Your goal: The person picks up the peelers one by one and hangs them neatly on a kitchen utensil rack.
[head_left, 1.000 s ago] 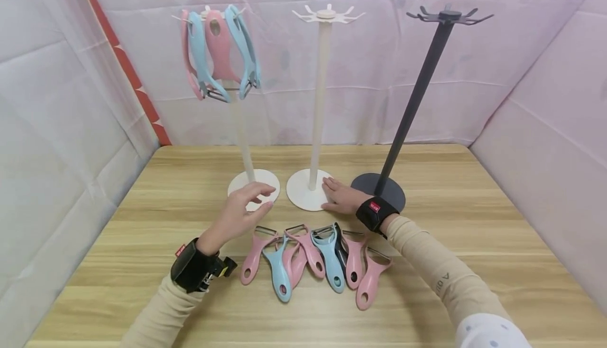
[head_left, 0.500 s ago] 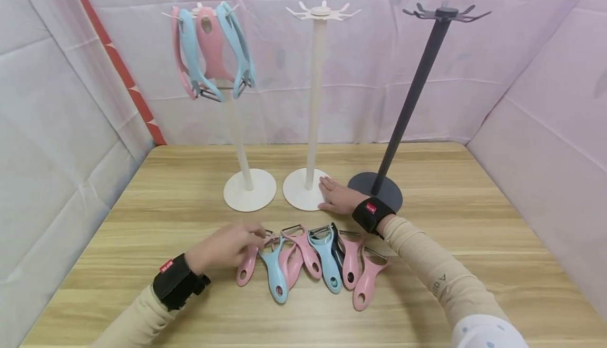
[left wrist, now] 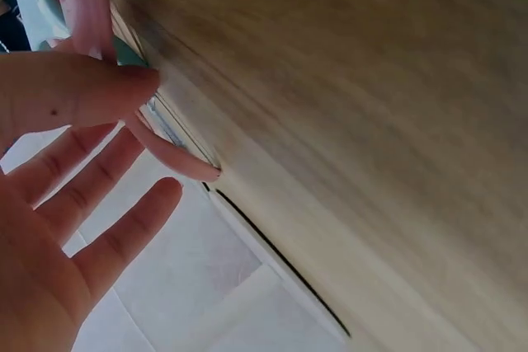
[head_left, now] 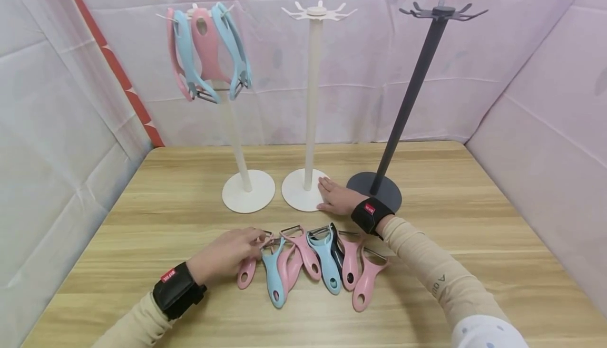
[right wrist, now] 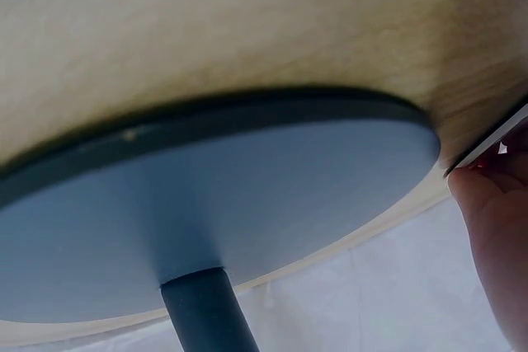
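My left hand [head_left: 229,253] is over the head of the leftmost pink peeler [head_left: 246,273]. In the left wrist view its thumb overlaps the neck of that pink peeler [left wrist: 87,6]; the other fingers are fairly straight, with a gap to the index fingertip. A light-blue peeler [head_left: 274,277] lies just right of it, over more pink peelers. My right hand [head_left: 340,199] rests with extended fingers on the round white base [head_left: 296,197] of the middle stand. Its fingers and that base's edge appear at the right wrist view's margin.
Pink and blue peelers [head_left: 207,47] hang from the left white stand [head_left: 237,147]. The middle white stand's hooks [head_left: 316,13] and the black stand's hooks [head_left: 442,13] are bare. Another blue peeler [head_left: 327,263], a black peeler [head_left: 337,250] and pink peelers [head_left: 364,284] lie at centre.
My left hand has come down from beside the left stand's base to the leftmost pink peeler. The neighbouring blue peeler has shifted slightly. My right hand stays on the middle base.
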A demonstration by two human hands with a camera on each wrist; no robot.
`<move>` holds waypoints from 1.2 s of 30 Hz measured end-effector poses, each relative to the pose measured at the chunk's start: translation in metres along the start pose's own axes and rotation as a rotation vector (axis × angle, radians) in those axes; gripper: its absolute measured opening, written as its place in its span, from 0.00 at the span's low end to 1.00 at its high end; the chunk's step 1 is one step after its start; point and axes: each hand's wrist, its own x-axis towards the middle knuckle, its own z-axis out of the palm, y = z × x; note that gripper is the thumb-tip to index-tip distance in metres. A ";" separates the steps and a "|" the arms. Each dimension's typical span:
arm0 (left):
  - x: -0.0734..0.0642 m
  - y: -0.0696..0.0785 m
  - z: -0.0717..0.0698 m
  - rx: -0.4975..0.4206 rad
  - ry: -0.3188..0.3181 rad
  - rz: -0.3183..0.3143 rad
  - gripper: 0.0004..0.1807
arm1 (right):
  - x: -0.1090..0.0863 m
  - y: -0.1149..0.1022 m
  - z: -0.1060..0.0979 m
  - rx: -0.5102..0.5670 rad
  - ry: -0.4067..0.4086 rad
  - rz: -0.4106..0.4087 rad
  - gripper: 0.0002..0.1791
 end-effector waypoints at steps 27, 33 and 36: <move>0.031 -0.016 -0.030 -0.322 0.637 -0.064 0.18 | -0.005 -0.005 -0.006 -0.016 0.005 -0.011 0.38; 0.050 -0.014 -0.039 -0.308 0.842 -0.070 0.19 | -0.006 -0.006 -0.005 -0.029 0.017 -0.024 0.37; 0.061 -0.013 -0.048 -0.308 0.932 -0.086 0.18 | -0.006 -0.005 -0.004 -0.028 0.019 -0.027 0.37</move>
